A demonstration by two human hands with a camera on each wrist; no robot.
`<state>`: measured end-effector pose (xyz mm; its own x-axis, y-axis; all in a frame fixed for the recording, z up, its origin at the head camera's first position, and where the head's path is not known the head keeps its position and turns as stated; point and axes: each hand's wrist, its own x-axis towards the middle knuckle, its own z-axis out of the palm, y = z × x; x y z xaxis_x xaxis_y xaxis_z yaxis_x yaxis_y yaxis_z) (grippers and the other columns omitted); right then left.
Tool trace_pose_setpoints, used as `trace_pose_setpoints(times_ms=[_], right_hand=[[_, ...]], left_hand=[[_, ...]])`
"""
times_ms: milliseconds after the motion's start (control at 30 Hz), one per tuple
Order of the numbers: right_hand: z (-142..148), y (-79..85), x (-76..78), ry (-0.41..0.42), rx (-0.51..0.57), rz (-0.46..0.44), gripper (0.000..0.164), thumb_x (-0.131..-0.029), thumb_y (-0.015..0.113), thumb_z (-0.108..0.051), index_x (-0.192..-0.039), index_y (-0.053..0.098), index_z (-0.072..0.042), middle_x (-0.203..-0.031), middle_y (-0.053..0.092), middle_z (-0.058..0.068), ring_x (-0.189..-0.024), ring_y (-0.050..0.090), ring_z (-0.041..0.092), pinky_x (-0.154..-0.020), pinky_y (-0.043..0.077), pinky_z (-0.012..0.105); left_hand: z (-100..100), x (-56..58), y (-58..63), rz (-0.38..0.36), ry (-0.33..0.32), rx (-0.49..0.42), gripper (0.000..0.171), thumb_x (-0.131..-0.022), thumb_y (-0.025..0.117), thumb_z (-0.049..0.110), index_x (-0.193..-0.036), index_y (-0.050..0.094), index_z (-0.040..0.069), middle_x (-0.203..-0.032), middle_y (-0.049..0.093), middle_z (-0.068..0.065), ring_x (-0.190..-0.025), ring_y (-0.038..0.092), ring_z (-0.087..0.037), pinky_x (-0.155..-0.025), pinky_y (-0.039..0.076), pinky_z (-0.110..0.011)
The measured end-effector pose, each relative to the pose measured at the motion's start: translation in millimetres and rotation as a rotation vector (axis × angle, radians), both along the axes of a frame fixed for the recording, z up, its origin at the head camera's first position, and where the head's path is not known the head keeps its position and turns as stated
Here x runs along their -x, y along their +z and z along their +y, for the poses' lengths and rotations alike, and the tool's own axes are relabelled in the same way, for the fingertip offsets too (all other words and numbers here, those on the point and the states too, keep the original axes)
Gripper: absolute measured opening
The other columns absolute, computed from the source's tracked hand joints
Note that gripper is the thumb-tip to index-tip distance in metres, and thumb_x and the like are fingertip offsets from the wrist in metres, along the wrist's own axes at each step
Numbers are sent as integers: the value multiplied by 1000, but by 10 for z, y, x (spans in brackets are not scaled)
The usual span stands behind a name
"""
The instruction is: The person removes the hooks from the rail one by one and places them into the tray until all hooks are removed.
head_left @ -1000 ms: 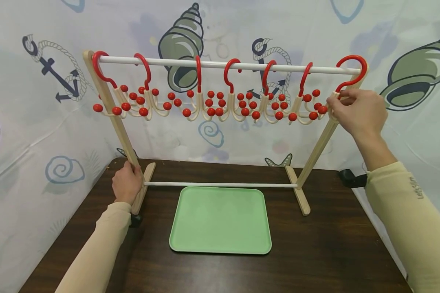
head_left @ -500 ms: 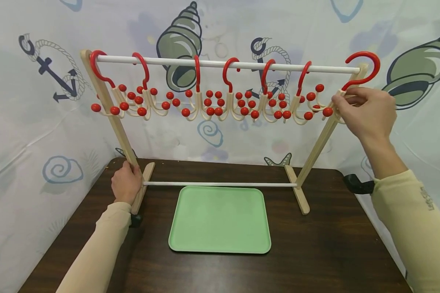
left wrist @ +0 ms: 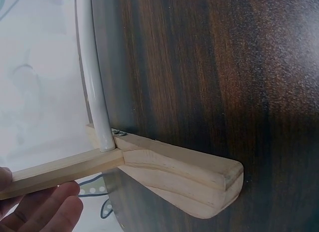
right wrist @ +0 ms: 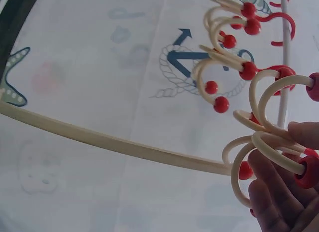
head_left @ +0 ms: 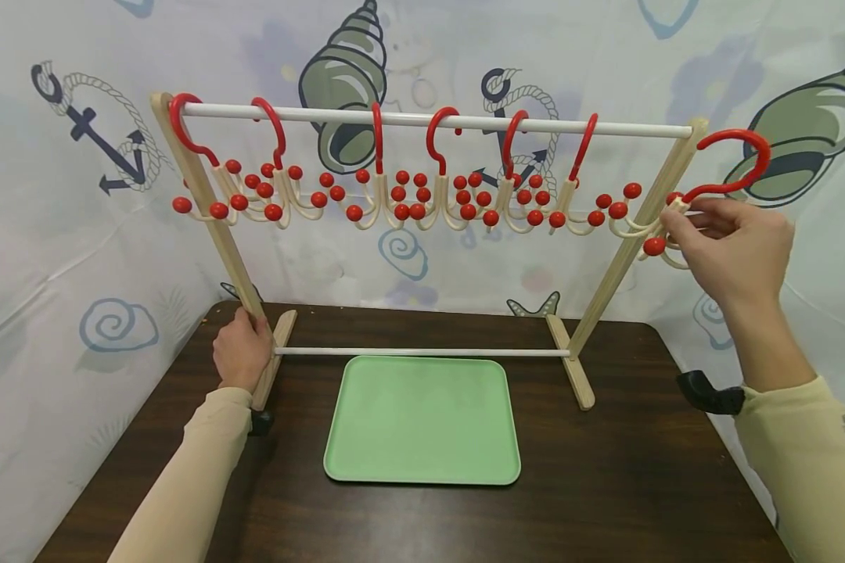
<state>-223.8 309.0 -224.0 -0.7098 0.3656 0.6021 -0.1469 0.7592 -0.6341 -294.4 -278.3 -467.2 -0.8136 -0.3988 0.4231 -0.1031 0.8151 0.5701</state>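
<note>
My right hand (head_left: 739, 254) pinches the cream stem of a multi-prong hanger with a red hook (head_left: 762, 160) and red ball tips. This hanger is off the rail, tilted, its hook pointing up and right just outside the right post (head_left: 623, 254). In the right wrist view its curved prongs (right wrist: 261, 100) spread above the fingers (right wrist: 271, 192). My left hand (head_left: 242, 349) grips the left post (head_left: 218, 223) of the wooden rack low down; the left wrist view shows fingers (left wrist: 47, 209) curled under that post. Several similar hangers (head_left: 442, 188) hang from the white top rail (head_left: 408, 120).
A green tray (head_left: 422, 422) lies on the dark wood table (head_left: 605, 485), in front of the rack's white lower bar (head_left: 422, 353). The rack's wooden feet (head_left: 570, 367) stand on the table. A patterned cloth (head_left: 408, 305) with shells and anchors hangs behind.
The right hand has carried the hanger rightward and slightly down, its hook coming away from the rail's right end and tilting to the right. The left hand stays on the post.
</note>
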Motion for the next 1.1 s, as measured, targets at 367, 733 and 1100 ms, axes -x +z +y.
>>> trace_pose_setpoints(times_ms=[367,733,1100], right_hand=[[-87,-832,-219,93,-98,-90,43,-85,74,-38,-102,74,1,-93,73,19,-62,46,-21,-57,37,9],[-461,-1896,-165,265,-121,-188,25,-84,77,-27,-91,75,-3,-80,73,9,-69,69,24,-60,50,35],[-909,-2494,-24,414,-91,-253,18,-83,79,-22,-96,77,-10,-83,74,1,-70,70,17,-62,53,38]], left_hand=[[-40,-31,17,-15,18,-9,27,-99,51,22,-103,56,-4,-89,64,-32,-82,60,-57,-66,42,-64],[-35,-37,2,-1,18,-4,27,-99,50,23,-102,56,-4,-88,64,-31,-80,60,-57,-64,42,-64],[-25,7,-55,21,13,7,27,-98,51,23,-102,56,-4,-86,63,-31,-80,60,-57,-65,43,-64]])
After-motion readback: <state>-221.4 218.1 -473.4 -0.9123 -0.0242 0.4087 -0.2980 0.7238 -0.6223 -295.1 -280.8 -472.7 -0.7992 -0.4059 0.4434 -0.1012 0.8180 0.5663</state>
